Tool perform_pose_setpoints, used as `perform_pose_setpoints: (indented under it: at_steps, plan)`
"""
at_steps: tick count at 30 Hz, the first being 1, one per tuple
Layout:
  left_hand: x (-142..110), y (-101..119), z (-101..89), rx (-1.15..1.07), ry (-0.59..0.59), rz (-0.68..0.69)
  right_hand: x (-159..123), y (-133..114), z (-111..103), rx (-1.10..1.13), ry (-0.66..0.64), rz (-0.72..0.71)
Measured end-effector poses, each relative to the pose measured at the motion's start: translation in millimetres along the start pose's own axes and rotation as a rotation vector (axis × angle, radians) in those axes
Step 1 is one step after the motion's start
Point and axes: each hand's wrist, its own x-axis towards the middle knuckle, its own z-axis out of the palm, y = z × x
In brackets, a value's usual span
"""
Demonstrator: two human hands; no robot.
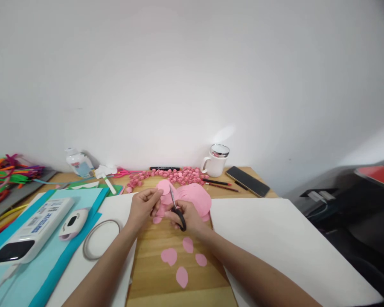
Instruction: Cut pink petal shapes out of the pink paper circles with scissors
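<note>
Between the thumb and fingers of my left hand (144, 205) is a round pink paper piece (164, 186), held up above the table. My right hand (188, 217) grips black-handled scissors (181, 218), whose blades point up and away at the right edge of that piece. Whether the blades are parted is hard to make out. Behind my right hand lies a pile of larger pink paper circles (196, 197). Several small cut pink petals lie on the wood nearer to me, among them a heart-shaped one (169, 256) and an oval one (181, 277).
Many small pink rolled pieces (190, 174) lie along the wall. Behind stand a white mug (216, 162) and a white bottle (79, 163); a phone (248, 181) lies right. White sheets (275, 238) flank the wooden table (153, 273). A power bank (35, 226) and tape roll (87, 243) lie left.
</note>
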Motion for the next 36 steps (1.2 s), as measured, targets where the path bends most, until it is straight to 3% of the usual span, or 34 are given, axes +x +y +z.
perform_pose_setpoints:
  at_steps: [5, 10, 17, 23, 36]
  plan:
    - [1.6, -1.8, -0.4, -0.060, 0.062, 0.065, -1.4, -0.1, 0.9, -0.004, -0.014, 0.013]
    - [-2.7, 1.3, 4.3, 0.042, -0.053, 0.054, -3.2, -4.3, 4.1, 0.025, 0.004, -0.009]
    - [-3.1, 1.3, 2.7, 0.069, -0.050, 0.048, -1.8, 0.0, 2.8, 0.019, -0.054, 0.027]
    - [-2.7, 0.0, 1.5, 0.118, -0.140, 0.011, 1.6, 3.0, -0.6, 0.018, -0.046, -0.042]
    - [-1.4, 2.3, 1.1, 0.067, -0.017, 0.079, -1.8, 0.0, 0.1, -0.020, -0.048, 0.004]
